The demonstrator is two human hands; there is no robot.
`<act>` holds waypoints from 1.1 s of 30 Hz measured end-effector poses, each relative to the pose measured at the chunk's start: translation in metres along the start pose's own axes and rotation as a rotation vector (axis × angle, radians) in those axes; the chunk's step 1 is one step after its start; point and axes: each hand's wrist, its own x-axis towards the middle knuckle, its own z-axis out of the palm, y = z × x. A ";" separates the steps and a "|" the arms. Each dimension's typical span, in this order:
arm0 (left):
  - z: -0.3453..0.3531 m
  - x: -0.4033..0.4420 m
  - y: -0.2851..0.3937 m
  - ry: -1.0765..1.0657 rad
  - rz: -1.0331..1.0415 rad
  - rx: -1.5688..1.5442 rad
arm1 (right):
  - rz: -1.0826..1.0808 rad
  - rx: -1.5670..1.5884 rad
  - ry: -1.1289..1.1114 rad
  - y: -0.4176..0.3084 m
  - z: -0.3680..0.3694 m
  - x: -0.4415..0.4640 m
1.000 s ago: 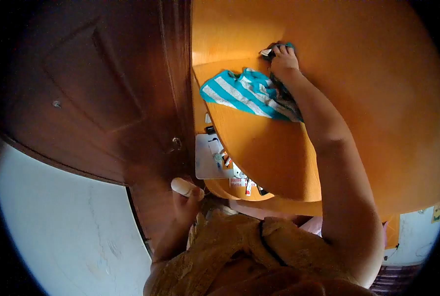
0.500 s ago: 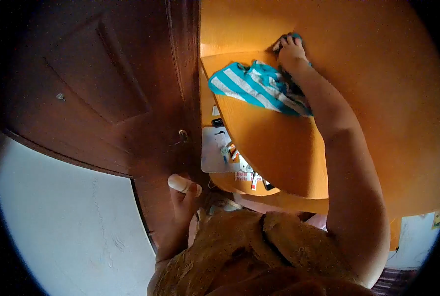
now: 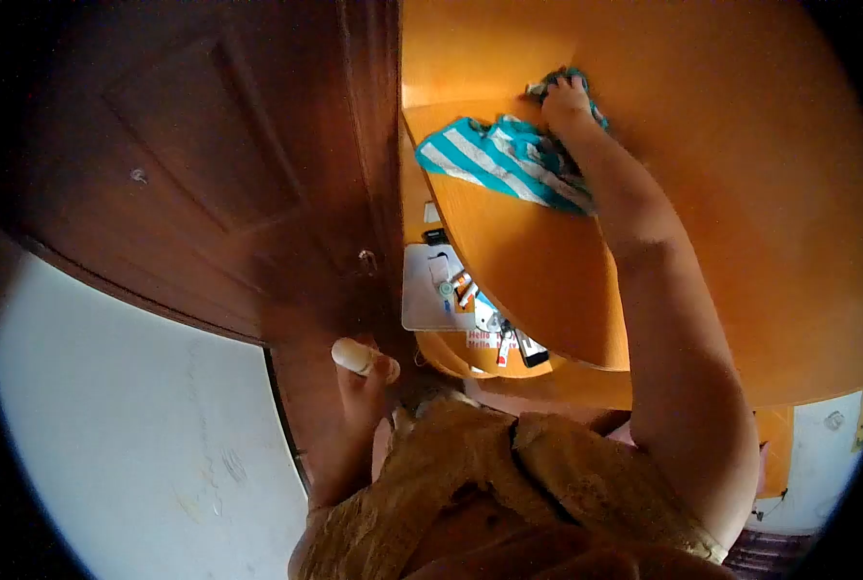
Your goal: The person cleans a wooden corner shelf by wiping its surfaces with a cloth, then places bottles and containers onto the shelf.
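Slightly more of the bunched end shows around the fingers than half a second ago, as a person's right hand [image 3: 567,100] keeps hold of a teal-and-white striped cloth [image 3: 489,159] near the inner corner of a curved wooden shelf [image 3: 523,246]. The hand sits a touch nearer the shelf's front than before, its fingers close together and bent over the crumpled fabric; whether the thumb is closed beneath cannot be told. The rest of the cloth trails across the shelf, spread in broad stripes toward the door side and rumpled toward the bare forearm. Low at the person's other side, the left hand [image 3: 365,383] holds a pale, rounded cylinder [image 3: 354,357], the digits curled around it near one end and its other end exposed, well apart from the cloth. Beneath the curved edge, a lower shelf [image 3: 438,352] carries a whitish flat board [image 3: 420,307] with small items on it, a small black object [image 3: 435,236] beside the board's upper edge, a printed sheet [image 3: 480,338] reading "Hello," and a dark, phone-like rectangle [image 3: 533,351]. A dark brown paneled door [image 3: 286,116], fitted with a metal handle [image 3: 367,257], stands alongside the wooden unit, with a pale wall [image 3: 160,416] below it in view.
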 end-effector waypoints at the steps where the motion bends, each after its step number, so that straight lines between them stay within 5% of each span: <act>1: -0.002 -0.001 0.002 0.000 0.015 0.002 | 0.007 0.002 0.013 0.003 -0.003 -0.002; 3: -0.011 -0.012 0.002 0.089 0.118 0.273 | 0.012 0.210 0.030 0.001 0.005 -0.018; 8: -0.027 -0.011 0.004 0.124 0.010 0.160 | 0.019 0.183 0.036 0.000 -0.021 -0.085; 10: -0.034 -0.004 0.013 0.156 -0.018 0.153 | 0.138 0.425 0.006 -0.006 -0.033 -0.102; 17: -0.029 -0.002 0.012 0.041 -0.007 0.071 | 0.161 0.209 0.109 -0.008 0.001 -0.155; 27: -0.027 -0.006 0.017 0.063 -0.065 0.083 | 0.176 0.627 0.127 -0.012 0.002 -0.025; 29: -0.027 -0.009 0.022 0.089 -0.065 0.118 | -0.006 0.521 0.084 -0.007 -0.017 -0.010; 33: -0.039 -0.011 0.022 0.067 0.011 0.186 | 0.139 0.643 0.036 -0.009 -0.022 0.020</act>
